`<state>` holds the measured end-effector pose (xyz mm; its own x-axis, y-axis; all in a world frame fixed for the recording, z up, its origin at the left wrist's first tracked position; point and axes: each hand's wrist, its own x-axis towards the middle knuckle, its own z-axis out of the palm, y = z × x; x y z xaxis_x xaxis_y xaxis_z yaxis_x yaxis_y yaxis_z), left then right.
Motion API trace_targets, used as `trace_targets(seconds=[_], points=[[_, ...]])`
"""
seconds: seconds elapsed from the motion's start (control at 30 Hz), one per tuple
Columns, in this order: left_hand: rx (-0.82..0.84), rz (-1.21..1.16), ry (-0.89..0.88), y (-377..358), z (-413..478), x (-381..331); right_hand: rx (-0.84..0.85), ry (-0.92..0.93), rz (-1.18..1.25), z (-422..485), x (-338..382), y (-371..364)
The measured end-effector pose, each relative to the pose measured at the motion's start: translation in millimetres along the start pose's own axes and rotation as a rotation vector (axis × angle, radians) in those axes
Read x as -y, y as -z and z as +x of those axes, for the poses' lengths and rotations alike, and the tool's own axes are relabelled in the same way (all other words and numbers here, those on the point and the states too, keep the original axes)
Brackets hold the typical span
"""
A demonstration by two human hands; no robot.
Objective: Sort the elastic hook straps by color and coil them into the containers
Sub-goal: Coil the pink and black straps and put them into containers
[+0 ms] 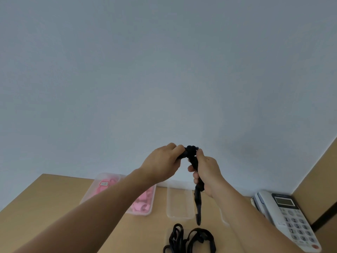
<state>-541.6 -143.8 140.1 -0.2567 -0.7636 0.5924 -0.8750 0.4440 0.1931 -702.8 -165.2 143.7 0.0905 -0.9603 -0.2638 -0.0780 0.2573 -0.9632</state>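
Both hands are raised above the tan wooden surface, working one black elastic hook strap. The left hand curls its fingers round the bunched upper end of the strap, and the right hand grips the strap just beside it, the free length hanging down below that hand toward the surface. Below the left hand sits a clear plastic container of pink straps. Under the right hand lies an empty clear plastic container. Nearer the person, a loose pile of black straps rests on the surface. Right of the right hand stands a white desk telephone.
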Motion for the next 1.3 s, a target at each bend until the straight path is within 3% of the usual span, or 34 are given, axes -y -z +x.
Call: trace_targets(seconds=[0.13, 0.27, 0.37, 0.43, 0.53, 0.6, 0.7, 0.8, 0.9, 1.03, 1.23, 1.3], points=[[-0.149, 0.32, -0.302, -2.7, -7.7, 11.9, 0.046, 0.016, 0.14, -5.3, 0.4, -3.7], [-0.21, 0.346, -0.382, -6.9, -12.4, 3.3, -0.035, 0.053, 0.074, -6.8, -3.7, -8.1], [-0.017, 0.002, -0.136, -5.7, -13.8, -1.9, -0.069, 0.119, 0.107, -7.6, -5.4, -4.8], [0.198, -0.448, 0.145, -0.4, -16.4, -6.5, -0.068, 0.182, 0.114, -9.2, -3.9, -2.1], [0.288, -1.074, 0.545, 9.3, -12.3, -9.5, -0.075, 0.264, 0.055, -11.8, -1.1, -0.8], [0.375, -1.227, 0.667, 17.2, -6.9, -10.3, -0.073, 0.301, 0.03, -13.8, -1.9, -1.2], [0.413, -1.243, 0.647, 17.3, -7.0, -12.7, -0.044, 0.308, 0.007, -17.2, -5.4, -1.0], [0.289, -1.089, 0.625, 15.2, -8.5, -15.7, -0.03, 0.243, -0.032, -17.9, -6.7, 0.6], [0.157, -0.618, 0.519, 11.0, -10.6, -21.6, -0.041, 0.144, 0.011, -18.7, -5.5, -0.8], [0.014, -0.121, 0.237, 2.9, -16.2, -23.2, -0.047, 0.064, 0.071, -25.2, -1.9, -8.6], [-0.052, 0.347, -0.145, 4.4, -24.4, -13.3, 0.041, 0.039, 0.105, -32.7, 1.9, -6.8], [-0.094, 0.303, -0.18, 0.9, -27.6, -12.1, 0.024, 0.038, 0.106, -31.8, -0.1, -4.9]])
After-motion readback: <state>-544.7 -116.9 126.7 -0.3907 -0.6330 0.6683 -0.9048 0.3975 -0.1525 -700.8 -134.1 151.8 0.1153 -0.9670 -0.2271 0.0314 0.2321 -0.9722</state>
